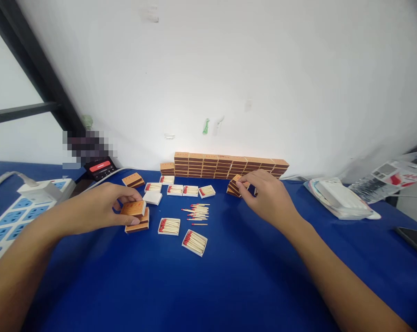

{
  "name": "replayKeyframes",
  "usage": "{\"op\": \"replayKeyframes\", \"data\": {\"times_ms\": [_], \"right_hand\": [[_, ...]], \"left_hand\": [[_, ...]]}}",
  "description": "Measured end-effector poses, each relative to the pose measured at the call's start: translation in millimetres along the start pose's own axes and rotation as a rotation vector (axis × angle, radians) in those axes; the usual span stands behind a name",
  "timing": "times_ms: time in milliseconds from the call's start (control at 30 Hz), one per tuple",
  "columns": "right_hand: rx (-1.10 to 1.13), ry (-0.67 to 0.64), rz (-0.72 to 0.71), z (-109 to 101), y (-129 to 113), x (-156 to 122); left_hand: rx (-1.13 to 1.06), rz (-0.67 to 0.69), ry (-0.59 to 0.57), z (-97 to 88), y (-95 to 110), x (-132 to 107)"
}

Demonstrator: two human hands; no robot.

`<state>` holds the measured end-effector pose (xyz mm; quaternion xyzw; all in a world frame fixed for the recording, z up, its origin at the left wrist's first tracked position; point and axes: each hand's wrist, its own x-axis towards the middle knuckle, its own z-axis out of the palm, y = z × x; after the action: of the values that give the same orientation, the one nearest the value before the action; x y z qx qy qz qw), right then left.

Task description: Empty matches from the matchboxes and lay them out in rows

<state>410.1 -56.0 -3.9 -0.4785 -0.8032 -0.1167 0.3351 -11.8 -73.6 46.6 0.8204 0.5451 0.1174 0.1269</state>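
My left hand (108, 207) has its thumb and fingers closed round an orange matchbox (133, 209). Directly under it lie more matchboxes (142, 226). My right hand (264, 191) pinches at the top of a small leaning stack of matchboxes (233, 188); its fingertips partly cover the stack. Between the hands lies a loose pile of red-tipped matches (199, 212). Nearer to me are two open trays filled with matches, one on the left (169, 226) and a tilted one (195, 242). Behind the pile, several filled trays (190, 190) stand in a row.
A low wall of stacked matchboxes (225, 166) runs along the white wall. A blank white tray (152, 198) and another matchbox pile (133, 180) sit at left. A power strip (18, 216) lies far left, a white packet (343, 198) and a dark phone (414, 240) at right.
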Motion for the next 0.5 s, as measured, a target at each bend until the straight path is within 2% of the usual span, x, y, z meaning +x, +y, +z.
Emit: {"op": "replayKeyframes", "data": {"times_ms": [100,200,267,333,400,500], "right_hand": [[0.053,0.028,-0.003,-1,-8,1],[0.236,0.029,0.052,1,-31,-1],[0.489,-0.040,0.157,4,-56,-6],[0.824,-0.199,0.332,10,-84,-13],[1.118,-0.295,0.498,16,-109,-20],[1.357,-0.329,0.633,23,-131,-27]], "left_hand": [[0.019,0.021,0.000,2.2,2,2],[-0.022,0.087,0.203,12.9,17,4],[-0.079,0.148,0.286,25.3,34,5],[-0.160,0.212,0.320,40.0,53,5],[-0.231,0.266,0.314,54.4,70,4],[-0.294,0.266,0.281,70.1,85,1]]}}
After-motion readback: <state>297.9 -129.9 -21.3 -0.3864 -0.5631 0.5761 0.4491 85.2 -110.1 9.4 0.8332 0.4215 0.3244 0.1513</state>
